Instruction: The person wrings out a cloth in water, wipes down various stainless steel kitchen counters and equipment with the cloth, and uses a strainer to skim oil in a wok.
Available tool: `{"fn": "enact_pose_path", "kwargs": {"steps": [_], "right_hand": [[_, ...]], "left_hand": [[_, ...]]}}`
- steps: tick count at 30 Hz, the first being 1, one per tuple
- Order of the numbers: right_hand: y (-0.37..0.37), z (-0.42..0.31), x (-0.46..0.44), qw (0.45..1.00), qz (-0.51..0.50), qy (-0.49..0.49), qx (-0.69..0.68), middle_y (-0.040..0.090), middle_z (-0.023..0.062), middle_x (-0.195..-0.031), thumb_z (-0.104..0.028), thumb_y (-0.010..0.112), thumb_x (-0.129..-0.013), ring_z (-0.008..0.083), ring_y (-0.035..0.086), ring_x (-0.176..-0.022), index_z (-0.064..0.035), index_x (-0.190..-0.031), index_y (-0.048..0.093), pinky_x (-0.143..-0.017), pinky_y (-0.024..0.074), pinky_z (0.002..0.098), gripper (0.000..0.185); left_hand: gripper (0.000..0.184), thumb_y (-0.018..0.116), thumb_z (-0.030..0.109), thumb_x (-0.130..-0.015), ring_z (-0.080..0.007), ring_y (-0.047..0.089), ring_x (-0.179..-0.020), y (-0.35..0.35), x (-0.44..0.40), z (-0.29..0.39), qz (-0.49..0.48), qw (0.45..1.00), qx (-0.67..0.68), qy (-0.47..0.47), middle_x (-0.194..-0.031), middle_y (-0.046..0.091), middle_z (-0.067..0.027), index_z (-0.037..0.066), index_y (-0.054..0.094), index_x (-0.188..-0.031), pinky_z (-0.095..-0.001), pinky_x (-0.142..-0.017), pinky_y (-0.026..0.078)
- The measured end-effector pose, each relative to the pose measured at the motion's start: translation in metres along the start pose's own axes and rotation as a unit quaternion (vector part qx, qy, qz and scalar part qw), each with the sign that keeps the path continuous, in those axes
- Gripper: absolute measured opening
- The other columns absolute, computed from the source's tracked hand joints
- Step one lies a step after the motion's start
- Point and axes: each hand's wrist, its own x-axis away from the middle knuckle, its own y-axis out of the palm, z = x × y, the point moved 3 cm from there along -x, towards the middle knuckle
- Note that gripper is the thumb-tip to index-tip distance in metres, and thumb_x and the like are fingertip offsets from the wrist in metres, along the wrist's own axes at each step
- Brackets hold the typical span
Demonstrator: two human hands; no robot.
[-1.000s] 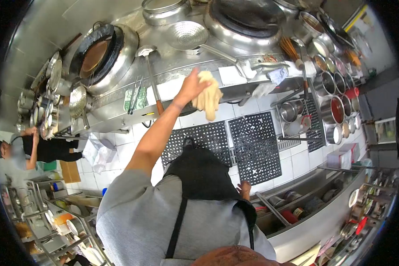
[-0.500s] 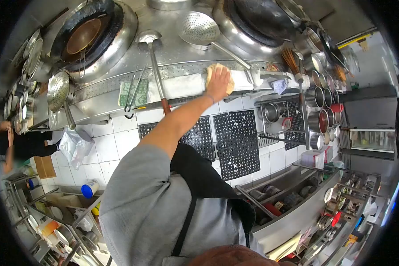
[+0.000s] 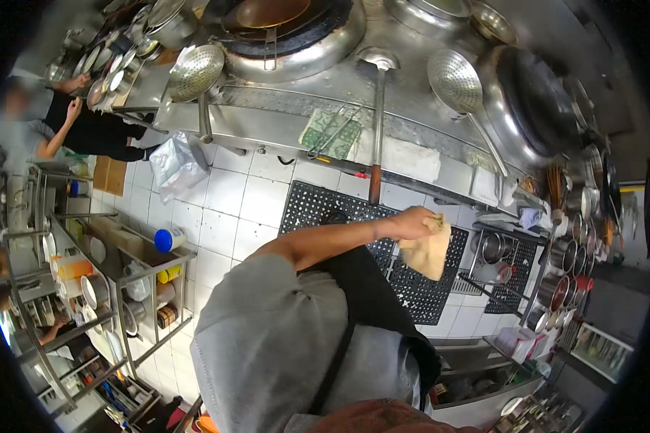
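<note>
My left hand [image 3: 414, 224] is closed on one end of a tan cloth [image 3: 427, 254], which hangs down from the fingers. The hand is held out in front of the stove edge, over a black rubber mat [image 3: 429, 299]. Along that edge lies a folded white cloth [image 3: 411, 159]. Beside it, a long-handled wok ladle [image 3: 379, 101] rests with its wooden grip past the edge. Metal tongs [image 3: 337, 130] lie across a green patterned cloth [image 3: 323, 136]. My right hand is out of sight.
Perforated skimmers [image 3: 455, 78] rest on the steel stove near the large woks [image 3: 530, 105]. At far left stands another person [image 3: 87, 119] beside a plastic bag [image 3: 177, 162]. Metal racks [image 3: 148, 267] stand at left; several pots [image 3: 556, 292] line the right.
My left hand has lifted the tan cloth off the stove edge and drawn it back over the floor mat. The view has swung left, showing more of the other person.
</note>
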Motion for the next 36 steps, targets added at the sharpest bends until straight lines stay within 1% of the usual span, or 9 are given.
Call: {"fn": "enact_pose_path", "kwargs": {"steps": [6,9,12,15,18,22,27,34,36], "right_hand": [[0.014,-0.027,-0.009,0.999,-0.018,-0.022,0.027,0.06,0.0075,-0.086,-0.032,0.057,-0.096,0.0252,0.064,-0.076,-0.0079,-0.101,0.061,-0.059,0.0519,0.041,0.025],[0.02,-0.04,-0.014,0.999,-0.025,-0.03,0.037,0.06,0.0076,-0.086,-0.032,0.057,-0.096,0.025,0.064,-0.075,-0.0077,-0.101,0.061,-0.059,0.0517,0.0408,0.025],[0.025,-0.051,-0.021,0.998,-0.029,-0.038,0.05,0.061,0.0077,-0.085,-0.032,0.057,-0.096,0.0247,0.064,-0.075,-0.0075,-0.1,0.062,-0.059,0.0515,0.0406,0.025],[0.027,-0.061,-0.024,0.997,-0.03,-0.046,0.061,0.061,0.0078,-0.085,-0.032,0.057,-0.096,0.0245,0.064,-0.075,-0.0073,-0.1,0.062,-0.06,0.0514,0.0404,0.025],[0.028,-0.07,-0.025,0.996,-0.027,-0.046,0.071,0.061,0.0079,-0.085,-0.032,0.057,-0.096,0.0242,0.064,-0.075,-0.0071,-0.099,0.062,-0.06,0.0512,0.0402,0.025],[0.027,-0.081,-0.027,0.996,-0.02,-0.041,0.08,0.062,0.008,-0.085,-0.032,0.057,-0.097,0.0239,0.063,-0.075,-0.0068,-0.098,0.063,-0.06,0.0509,0.0399,0.026],[0.026,-0.088,-0.028,0.995,-0.018,-0.043,0.093,0.062,0.0081,-0.084,-0.032,0.057,-0.097,0.0235,0.063,-0.074,-0.0064,-0.098,0.064,-0.061,0.0506,0.0396,0.026],[0.025,-0.094,-0.035,0.994,-0.005,-0.053,0.096,0.063,0.0083,-0.084,-0.031,0.057,-0.097,0.0229,0.063,-0.074,-0.0059,-0.097,0.065,-0.061,0.0502,0.0392,0.026],[0.021,-0.092,-0.037,0.994,0.001,-0.055,0.097,0.063,0.0084,-0.084,-0.031,0.057,-0.097,0.0227,0.063,-0.074,-0.0058,-0.096,0.065,-0.062,0.0501,0.0391,0.027]], "left_hand": [[0.033,0.071,0.01,-0.086,-0.0178,0.064,-0.105,-0.166,0.127,0.043,0.21,0.961,0.122,0.128,-0.11,0.07,-0.0088,0.001,0.066,-0.118,-0.0311,-0.091,0.052],[0.035,0.066,-0.004,-0.078,-0.0282,0.07,-0.095,-0.233,0.174,0.056,0.506,0.852,-0.123,0.064,-0.106,0.071,-0.0122,0.004,0.068,-0.111,-0.0336,-0.08,0.057],[0.043,0.069,0.001,-0.075,-0.0337,0.062,-0.116,-0.279,0.177,-0.004,0.573,0.786,-0.225,-0.054,-0.125,0.065,-0.0157,0.009,0.067,-0.118,-0.0406,-0.097,0.051],[0.057,0.071,0.01,-0.074,-0.0296,0.046,-0.137,-0.288,0.169,-0.109,0.452,0.699,-0.551,-0.056,-0.144,0.053,-0.01,0.014,0.061,-0.129,-0.048,-0.113,0.036],[0.065,0.072,0.017,-0.075,-0.0243,0.031,-0.147,-0.312,0.198,-0.119,0.377,0.771,-0.512,-0.036,-0.154,0.042,-0.0051,0.018,0.055,-0.137,-0.05,-0.12,0.024],[0.065,0.067,0.021,-0.079,-0.0246,0.033,-0.146,-0.372,0.26,-0.156,0.435,0.727,-0.531,0.011,-0.155,0.041,-0.0044,0.016,0.051,-0.141,-0.0465,-0.12,0.026],[0.064,0.062,0.021,-0.085,-0.0387,0.026,-0.146,-0.432,0.339,-0.181,0.456,0.695,-0.537,-0.143,-0.158,0.032,-0.0136,0.009,0.044,-0.146,-0.0489,-0.119,0.024],[0.073,0.065,0.011,-0.083,-0.0459,0.017,-0.148,-0.532,0.365,-0.227,0.729,0.542,-0.308,-0.28,-0.159,0.013,-0.0332,0.0,0.034,-0.149,-0.0552,-0.119,0.018],[0.079,0.065,0.009,-0.081,-0.0494,0.013,-0.148,-0.526,0.351,-0.233,0.787,0.531,-0.238,-0.206,-0.157,0.006,-0.0388,-0.002,0.03,-0.151,-0.056,-0.119,0.015]]}}
